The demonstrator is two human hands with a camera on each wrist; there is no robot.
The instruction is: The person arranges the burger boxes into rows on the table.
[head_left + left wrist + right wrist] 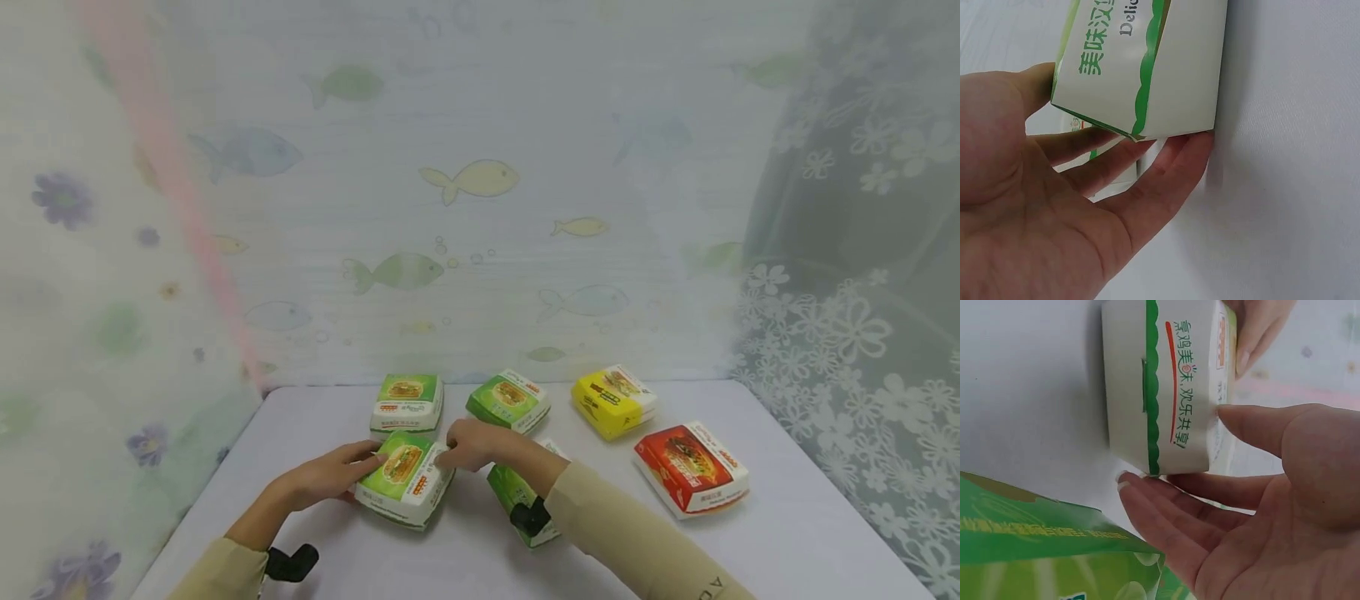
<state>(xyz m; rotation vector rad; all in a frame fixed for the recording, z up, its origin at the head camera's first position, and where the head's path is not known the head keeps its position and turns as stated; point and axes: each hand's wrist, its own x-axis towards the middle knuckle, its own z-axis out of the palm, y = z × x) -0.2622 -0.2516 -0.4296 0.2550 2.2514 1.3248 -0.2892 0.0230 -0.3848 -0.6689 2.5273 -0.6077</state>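
Both hands are at a green-and-white burger box (403,479) on the white table, left of the middle. My left hand (326,477) grips its left side, thumb on the lid and fingers along the corner and lower edge. In the left wrist view those fingers (1166,178) reach to the bottom edge of the closed carton (1182,75). On the other side, my right hand (474,444) holds the box between thumb and fingers. The right wrist view shows the right thumb (1250,425) at the lid's edge and the fingertips by the side corner.
Behind stand two more green burger boxes (407,408) (510,402). Another green box (512,490) lies partly under my right forearm. To the right sit a yellow box (611,404) and a red box (688,468). A fish-print curtain (487,275) hangs at the table's back edge.
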